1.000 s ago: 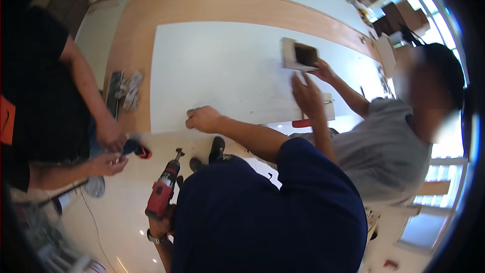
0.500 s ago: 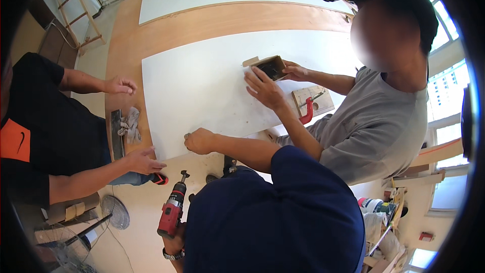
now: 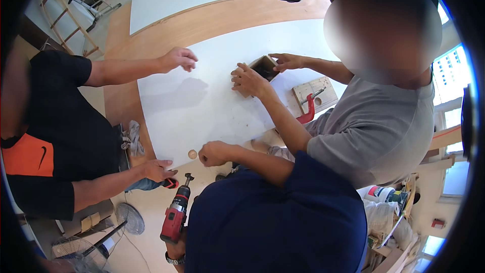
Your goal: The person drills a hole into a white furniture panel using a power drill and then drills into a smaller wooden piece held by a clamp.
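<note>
My left hand [image 3: 176,247] grips a red and black cordless drill [image 3: 174,220] beside the white board's near left corner. Its round cutter bit [image 3: 188,178] points away from me. My right hand [image 3: 214,153] is curled closed over the near edge of the white board [image 3: 166,116]; whatever its fingers hold is hidden. Just left of it, a round wood-coloured recess [image 3: 192,154] shows in the board. Across from me on the right, a co-worker's two hands hold a small cardboard box [image 3: 263,69] with dark contents, tilted over the board.
Another co-worker's hands [image 3: 178,59] reach over the board from the left. A red clamp [image 3: 309,108] sits on a wooden block [image 3: 323,92] at the right. A grey cloth [image 3: 133,139] lies on the bench's left end. A fan [image 3: 81,255] stands lower left.
My right hand has moved slightly right, uncovering the round recess. The left co-worker's far hand has reached in over the board. The cardboard box has turned in the right co-worker's hands.
</note>
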{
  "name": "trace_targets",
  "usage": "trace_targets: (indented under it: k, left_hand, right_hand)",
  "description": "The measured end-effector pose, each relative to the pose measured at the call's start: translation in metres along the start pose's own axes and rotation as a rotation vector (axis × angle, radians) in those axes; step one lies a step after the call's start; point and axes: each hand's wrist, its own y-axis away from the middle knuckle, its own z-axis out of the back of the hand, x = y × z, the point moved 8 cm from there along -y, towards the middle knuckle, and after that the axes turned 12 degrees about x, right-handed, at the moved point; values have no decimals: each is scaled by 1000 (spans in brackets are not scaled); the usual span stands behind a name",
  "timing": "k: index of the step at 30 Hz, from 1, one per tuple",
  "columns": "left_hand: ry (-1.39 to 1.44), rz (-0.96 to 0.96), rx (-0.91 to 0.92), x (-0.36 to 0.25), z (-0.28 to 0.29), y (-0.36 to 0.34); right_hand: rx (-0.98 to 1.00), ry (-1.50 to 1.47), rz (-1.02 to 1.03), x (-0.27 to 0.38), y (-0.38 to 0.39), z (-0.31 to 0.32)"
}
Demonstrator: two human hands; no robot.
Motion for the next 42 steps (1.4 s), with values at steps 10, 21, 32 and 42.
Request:
trace_targets:
  k: [10,21,32,42]
  left_hand:
    - [-215,-270,27,-80,22,-36]
    - [384,159,413,-75,9,-72]
    - [-142,-252,563,-71,33,-89]
    - [-255,-383,539,-67,53,-94]
  right_hand:
    - [-82,-897,433,5,29,3]
    - [69,-1439,511,-4,57,-11]
    - [-144,-1280,437,-23,69,-17]
    - [-306,-1139,286,-15,79,-12]
